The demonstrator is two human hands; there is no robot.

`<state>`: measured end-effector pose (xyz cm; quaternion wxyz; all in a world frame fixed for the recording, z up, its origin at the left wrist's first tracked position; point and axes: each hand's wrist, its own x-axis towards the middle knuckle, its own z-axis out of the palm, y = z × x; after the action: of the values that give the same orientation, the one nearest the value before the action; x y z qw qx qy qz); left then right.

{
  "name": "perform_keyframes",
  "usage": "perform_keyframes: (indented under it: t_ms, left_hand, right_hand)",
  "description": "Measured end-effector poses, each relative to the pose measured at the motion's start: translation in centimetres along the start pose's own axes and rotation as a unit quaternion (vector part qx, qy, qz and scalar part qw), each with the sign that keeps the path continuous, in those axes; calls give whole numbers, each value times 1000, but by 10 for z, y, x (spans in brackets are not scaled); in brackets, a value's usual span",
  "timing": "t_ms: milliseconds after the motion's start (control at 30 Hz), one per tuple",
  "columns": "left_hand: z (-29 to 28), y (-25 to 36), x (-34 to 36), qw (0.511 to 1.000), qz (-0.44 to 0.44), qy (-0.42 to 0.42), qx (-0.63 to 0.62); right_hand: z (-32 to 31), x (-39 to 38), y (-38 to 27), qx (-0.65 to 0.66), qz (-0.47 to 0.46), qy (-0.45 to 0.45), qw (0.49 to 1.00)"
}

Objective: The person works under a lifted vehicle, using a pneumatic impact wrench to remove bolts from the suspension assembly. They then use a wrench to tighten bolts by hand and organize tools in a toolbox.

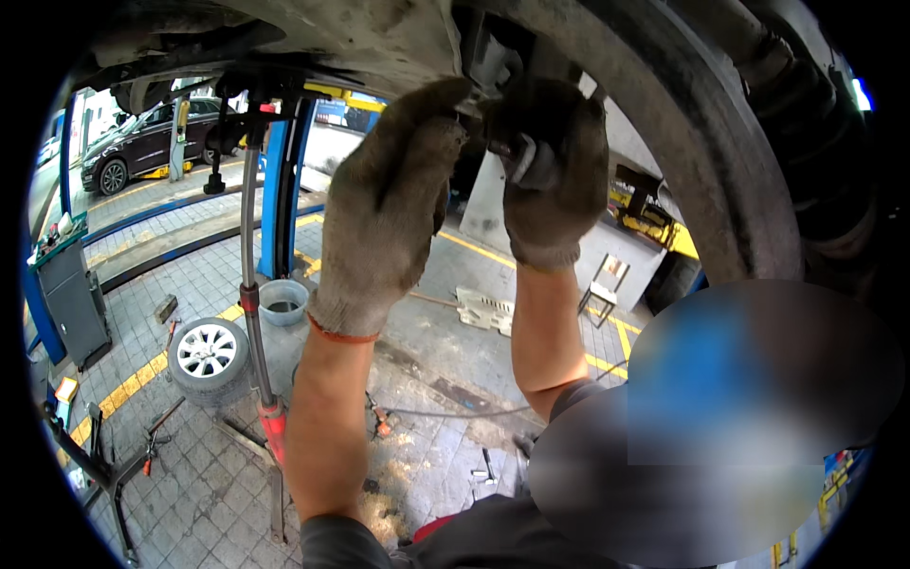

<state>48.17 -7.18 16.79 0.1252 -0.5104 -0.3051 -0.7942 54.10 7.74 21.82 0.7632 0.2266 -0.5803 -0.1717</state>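
Both my hands wear dirty grey work gloves and are raised to the underside of a lifted car. My left hand (387,204) curls its fingertips onto a metal fitting (491,59) beside the wheel hub. My right hand (548,171) is closed around a dark metal tool (521,157) with a shiny end, held right against the same fitting. The two hands touch each other at the fingertips. A large rusty curved brake disc (706,152) arcs down just right of my right hand. Where the tool meets the fitting is hidden by the gloves.
Below stand a tall support stand (250,284), a blue lift column (284,180), a grey bucket (282,302) and a loose wheel (207,354). A grey cabinet (71,303) is at the left, a dark car (142,144) beyond. Small tools (485,465) lie on the paved floor.
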Motion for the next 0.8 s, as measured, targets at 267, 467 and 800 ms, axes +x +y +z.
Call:
perform_keyframes:
  t_ms: [267, 467, 800]
  left_hand:
    - [22, -10, -8, 977, -73, 17, -199]
    - [23, -3, -8, 978, -80, 46, -187]
    - [28, -17, -6, 969, -52, 43, -240]
  right_hand:
    - [6, 6, -12, 30, 50, 21, 998]
    - [7, -1, -10, -33, 57, 28, 997]
    - [5, -10, -1, -54, 42, 31, 997]
